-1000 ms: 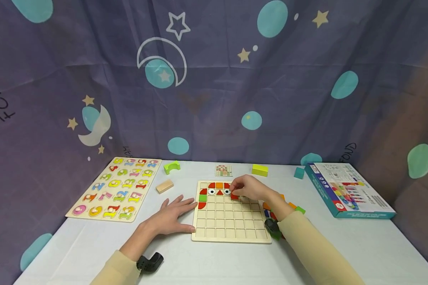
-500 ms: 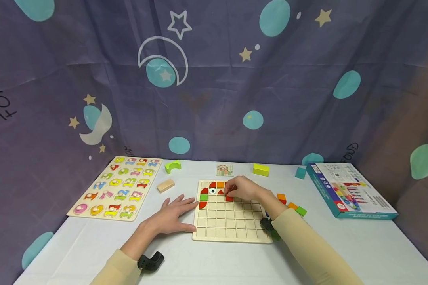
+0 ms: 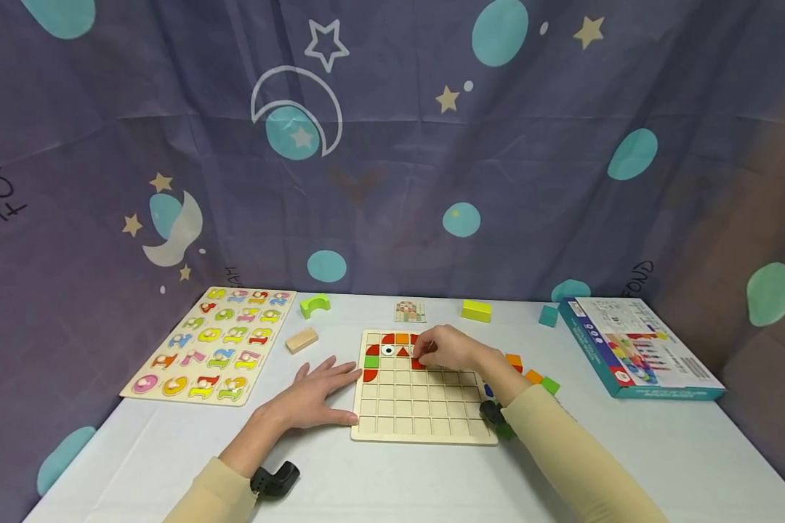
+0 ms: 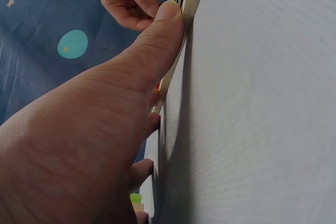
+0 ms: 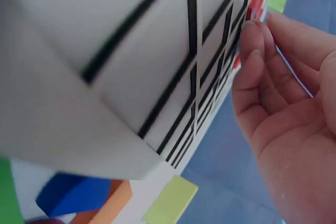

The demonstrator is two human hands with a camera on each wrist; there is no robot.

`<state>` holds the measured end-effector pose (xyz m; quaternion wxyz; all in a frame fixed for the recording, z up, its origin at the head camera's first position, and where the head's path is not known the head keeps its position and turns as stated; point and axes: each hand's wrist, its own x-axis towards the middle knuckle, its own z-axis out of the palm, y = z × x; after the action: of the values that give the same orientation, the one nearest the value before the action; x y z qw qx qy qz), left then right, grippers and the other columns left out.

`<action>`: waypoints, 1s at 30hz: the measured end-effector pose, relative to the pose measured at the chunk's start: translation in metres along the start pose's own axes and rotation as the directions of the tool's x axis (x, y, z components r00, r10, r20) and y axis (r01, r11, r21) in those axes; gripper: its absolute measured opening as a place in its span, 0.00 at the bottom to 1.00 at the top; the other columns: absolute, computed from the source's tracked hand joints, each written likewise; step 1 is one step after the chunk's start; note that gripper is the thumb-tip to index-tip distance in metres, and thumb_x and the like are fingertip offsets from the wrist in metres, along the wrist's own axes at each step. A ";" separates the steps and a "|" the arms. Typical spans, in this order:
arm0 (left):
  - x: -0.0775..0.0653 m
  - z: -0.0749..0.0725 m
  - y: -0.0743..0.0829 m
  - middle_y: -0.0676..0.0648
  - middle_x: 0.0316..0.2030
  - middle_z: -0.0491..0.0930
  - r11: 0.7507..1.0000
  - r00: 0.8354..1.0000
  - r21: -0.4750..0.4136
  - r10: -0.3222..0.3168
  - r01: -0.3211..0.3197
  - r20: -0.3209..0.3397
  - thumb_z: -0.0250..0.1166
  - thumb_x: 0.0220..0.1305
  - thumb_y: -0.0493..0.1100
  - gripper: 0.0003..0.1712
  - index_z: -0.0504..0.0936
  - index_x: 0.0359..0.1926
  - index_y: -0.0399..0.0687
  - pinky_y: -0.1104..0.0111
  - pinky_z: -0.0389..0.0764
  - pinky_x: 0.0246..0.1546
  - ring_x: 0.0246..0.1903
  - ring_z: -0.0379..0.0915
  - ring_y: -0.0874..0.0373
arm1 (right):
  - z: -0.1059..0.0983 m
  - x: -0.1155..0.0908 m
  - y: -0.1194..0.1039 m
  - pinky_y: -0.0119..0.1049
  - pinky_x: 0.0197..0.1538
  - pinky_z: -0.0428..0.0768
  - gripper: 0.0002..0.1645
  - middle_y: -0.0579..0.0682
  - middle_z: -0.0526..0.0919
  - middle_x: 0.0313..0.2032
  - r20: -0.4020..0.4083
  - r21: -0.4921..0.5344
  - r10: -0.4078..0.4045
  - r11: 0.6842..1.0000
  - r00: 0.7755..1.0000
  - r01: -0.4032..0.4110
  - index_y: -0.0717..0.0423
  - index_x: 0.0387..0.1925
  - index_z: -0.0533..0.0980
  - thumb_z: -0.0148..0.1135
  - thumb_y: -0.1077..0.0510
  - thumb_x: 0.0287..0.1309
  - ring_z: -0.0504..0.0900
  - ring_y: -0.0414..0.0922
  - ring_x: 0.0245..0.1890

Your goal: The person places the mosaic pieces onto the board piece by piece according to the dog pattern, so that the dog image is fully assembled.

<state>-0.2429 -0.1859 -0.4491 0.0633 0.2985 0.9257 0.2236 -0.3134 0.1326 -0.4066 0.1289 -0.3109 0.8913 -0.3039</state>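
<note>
A square wooden grid board (image 3: 425,428) lies on the white table. Set in its upper left cells are red pieces, an orange square (image 3: 402,339), a green square (image 3: 372,362) and a white eye tile (image 3: 388,351). At the board's upper middle my right hand (image 3: 450,347) pinches a small red tile (image 3: 418,365), its fingertips low over the cells; the fingers partly hide neighbouring pieces. My left hand (image 3: 317,398) rests with fingers spread at the board's left side. Its thumb (image 4: 165,19) touches the board's edge in the left wrist view.
Loose coloured blocks (image 3: 533,377) lie right of the board, partly behind my right forearm. A small pattern card (image 3: 410,312) and a yellow block (image 3: 476,311) are beyond it. A number puzzle (image 3: 212,349) and wooden block (image 3: 302,341) stand left; a box (image 3: 641,352) lies right.
My right hand has shifted slightly left over the board with the red tile, its fingers now covering the second eye tile. The left hand has stayed in place.
</note>
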 end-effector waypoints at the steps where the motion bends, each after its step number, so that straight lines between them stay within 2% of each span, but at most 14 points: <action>1: 0.000 0.000 0.000 0.49 0.74 0.62 1.000 1.000 -0.002 0.000 0.000 0.002 0.69 0.55 0.73 0.51 0.69 0.74 0.55 0.31 0.40 0.66 0.76 0.43 0.39 | 0.000 -0.001 -0.001 0.35 0.42 0.80 0.04 0.46 0.84 0.34 0.006 0.000 0.003 1.000 1.000 -0.003 0.57 0.38 0.84 0.65 0.67 0.64 0.80 0.40 0.35; 7: 0.001 0.001 0.000 0.49 0.75 0.61 1.000 1.000 -0.001 -0.002 0.002 0.005 0.68 0.54 0.73 0.52 0.69 0.74 0.55 0.31 0.40 0.66 0.76 0.43 0.39 | -0.003 -0.009 -0.001 0.37 0.41 0.80 0.03 0.44 0.84 0.35 0.011 0.039 0.050 0.998 0.999 -0.051 0.57 0.40 0.83 0.65 0.64 0.66 0.80 0.42 0.35; 12: 0.001 0.001 0.000 0.49 0.75 0.61 1.000 1.000 0.005 0.001 -0.001 0.004 0.68 0.55 0.73 0.51 0.69 0.74 0.55 0.30 0.40 0.66 0.76 0.43 0.39 | -0.013 -0.021 0.011 0.39 0.42 0.80 0.04 0.46 0.84 0.36 -0.022 0.096 0.095 0.991 0.995 -0.093 0.58 0.41 0.83 0.65 0.63 0.67 0.80 0.44 0.36; 20: 0.002 0.002 0.000 0.49 0.74 0.62 1.000 1.000 0.007 0.003 -0.003 0.004 0.68 0.56 0.72 0.51 0.69 0.74 0.55 0.31 0.40 0.67 0.76 0.43 0.39 | -0.026 -0.056 0.027 0.39 0.40 0.80 0.06 0.46 0.83 0.36 -0.032 0.090 0.142 0.986 0.989 -0.139 0.60 0.42 0.82 0.66 0.62 0.66 0.79 0.46 0.36; 30: 0.001 0.001 0.000 0.49 0.74 0.62 1.000 1.000 0.001 0.009 -0.009 -0.001 0.68 0.56 0.73 0.51 0.69 0.74 0.55 0.32 0.39 0.67 0.76 0.44 0.39 | -0.038 -0.097 0.042 0.38 0.46 0.81 0.06 0.45 0.83 0.36 -0.023 0.063 0.174 0.983 0.984 -0.173 0.58 0.41 0.82 0.69 0.62 0.62 0.79 0.46 0.38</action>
<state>-0.2432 -0.1853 -0.4497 0.0619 0.3027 0.9245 0.2235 -0.2745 0.2372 -0.3989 0.1516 -0.2236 0.9070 -0.3230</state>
